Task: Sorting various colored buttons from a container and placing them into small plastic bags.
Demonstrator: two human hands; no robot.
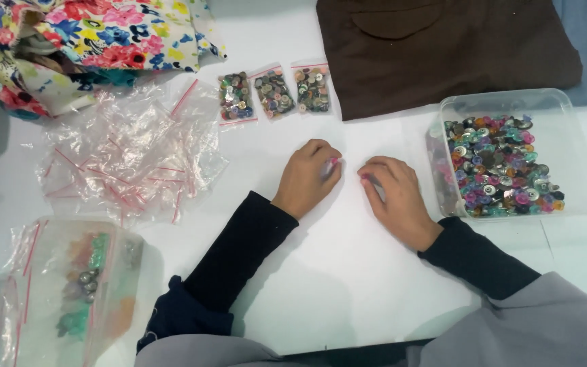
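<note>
Head view: the left hand (307, 178) and the right hand (394, 197) are rested close together on the white tabletop (348, 272), both curled, knuckles up. Between their fingertips a small clear bag with a pink zip strip (334, 163) appears to be pinched; it is mostly hidden by the fingers, and whether it is filled cannot be told. The left fingers are closed on its edge; the right fingers are bent toward it, with something small and pink at their tips.

The step in hand is judged to be the sealing of a little bag. It is best done with the strip pressed evenly from one end to the other while the bag is kept flat on the tabletop, so that nothing spills.

Just beyond the hands, three filled button bags (274, 94) are laid in a row, lumpy and glossy. To the right, a clear plastic tray (582, 163) is heaped with small round buttons (501, 166), shiny, in teal, pink and silver. To the left, a crinkled pile of empty zip bags (130, 156) is spread, thin and limp. A floral cloth (89, 34) and a matte brown garment (443, 47) are lying at the far edge.
</note>
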